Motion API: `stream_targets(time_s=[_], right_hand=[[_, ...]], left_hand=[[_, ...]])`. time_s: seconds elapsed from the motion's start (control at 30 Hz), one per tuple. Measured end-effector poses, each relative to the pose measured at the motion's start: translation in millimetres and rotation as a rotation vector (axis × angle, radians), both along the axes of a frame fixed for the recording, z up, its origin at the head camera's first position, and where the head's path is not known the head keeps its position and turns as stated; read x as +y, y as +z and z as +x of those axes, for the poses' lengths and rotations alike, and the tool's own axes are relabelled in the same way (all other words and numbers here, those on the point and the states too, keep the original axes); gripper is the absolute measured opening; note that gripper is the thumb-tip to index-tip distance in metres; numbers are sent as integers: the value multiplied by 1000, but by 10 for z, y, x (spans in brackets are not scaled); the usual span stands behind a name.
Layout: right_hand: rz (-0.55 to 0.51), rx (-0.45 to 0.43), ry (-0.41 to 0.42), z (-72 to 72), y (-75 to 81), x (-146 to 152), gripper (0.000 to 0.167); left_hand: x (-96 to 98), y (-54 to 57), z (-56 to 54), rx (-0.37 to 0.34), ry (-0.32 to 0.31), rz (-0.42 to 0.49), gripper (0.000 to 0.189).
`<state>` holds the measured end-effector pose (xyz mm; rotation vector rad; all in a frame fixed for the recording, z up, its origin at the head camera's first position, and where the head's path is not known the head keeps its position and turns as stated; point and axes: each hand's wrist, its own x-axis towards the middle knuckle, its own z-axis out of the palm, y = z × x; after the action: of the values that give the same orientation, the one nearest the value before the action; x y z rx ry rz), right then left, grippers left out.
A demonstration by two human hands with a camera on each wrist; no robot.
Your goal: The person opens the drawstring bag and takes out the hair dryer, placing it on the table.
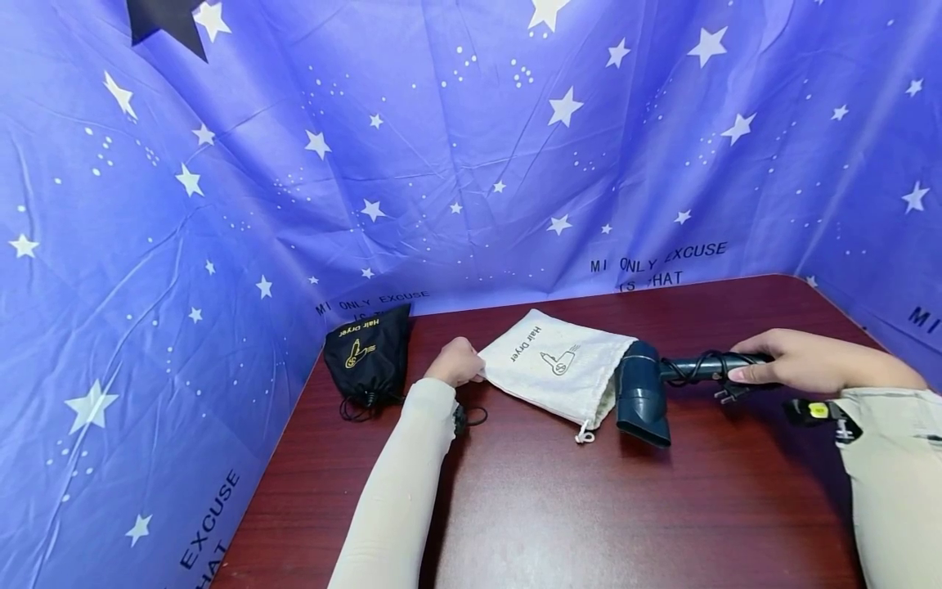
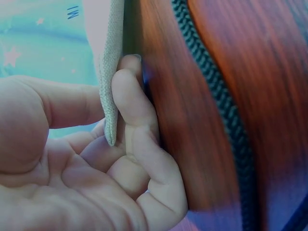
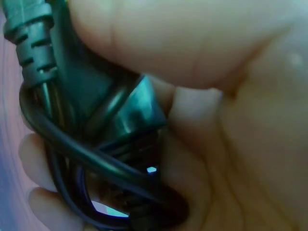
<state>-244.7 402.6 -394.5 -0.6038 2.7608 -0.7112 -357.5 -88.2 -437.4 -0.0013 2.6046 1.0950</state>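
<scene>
Dark hair dryer [image 1: 643, 388] is R of centre over the reddish wood-grain surface [image 1: 574, 523], nearer its far edge than its near one, head at the mouth of the white bag [image 1: 540, 360], nozzle slanting toward the near edge. Part of the head may be inside; can't tell how deep, nor whether the surface takes the dryer's weight. Bag lies flattish btwn dryer & L hand, mouth facing the R edge, closed end toward the L edge, white drawstring [image 1: 585, 433] loose on its near side. R hand [image 1: 798, 358] has thumb & fingers wrapped round the handle's end, w/ black cord [image 1: 705, 366] coiled on it, prob. b/c gripping both there stops the coils slipping & leaves the head clear; plug [image 1: 728, 395] sits just beside the thumb. L hand [image 1: 458, 361] pinches the bag's closed corner btwn thumb & fingers, cloth edge plainly caught in the wrist view; prob. this anchors the bag from the opp. end so the soft cloth doesn't slide. Black bag [image 1: 368, 352], w/ gold "Hair Dryer" print, is at the surface's far-L corner, well apart from the dryer, prob. to be out of the way; its neck is gathered toward the near edge, contents can't be told. Star-print curtain [image 1: 456, 164], blue-purple, hangs behind the far edge & along the L edge.
</scene>
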Motion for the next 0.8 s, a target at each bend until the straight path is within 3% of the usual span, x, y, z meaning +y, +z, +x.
stream_targets(time_s=[0.2, 0.57, 0.8], right_hand=[[4, 24, -6, 16, -11, 39, 19], [-10, -35, 3, 21, -28, 150, 23], [10, 11, -12, 39, -30, 164, 17]], left_hand=[[4, 3, -3, -1, -2, -17, 19], [10, 9, 8, -6, 4, -16, 26], [-1, 10, 8, -6, -2, -12, 23]])
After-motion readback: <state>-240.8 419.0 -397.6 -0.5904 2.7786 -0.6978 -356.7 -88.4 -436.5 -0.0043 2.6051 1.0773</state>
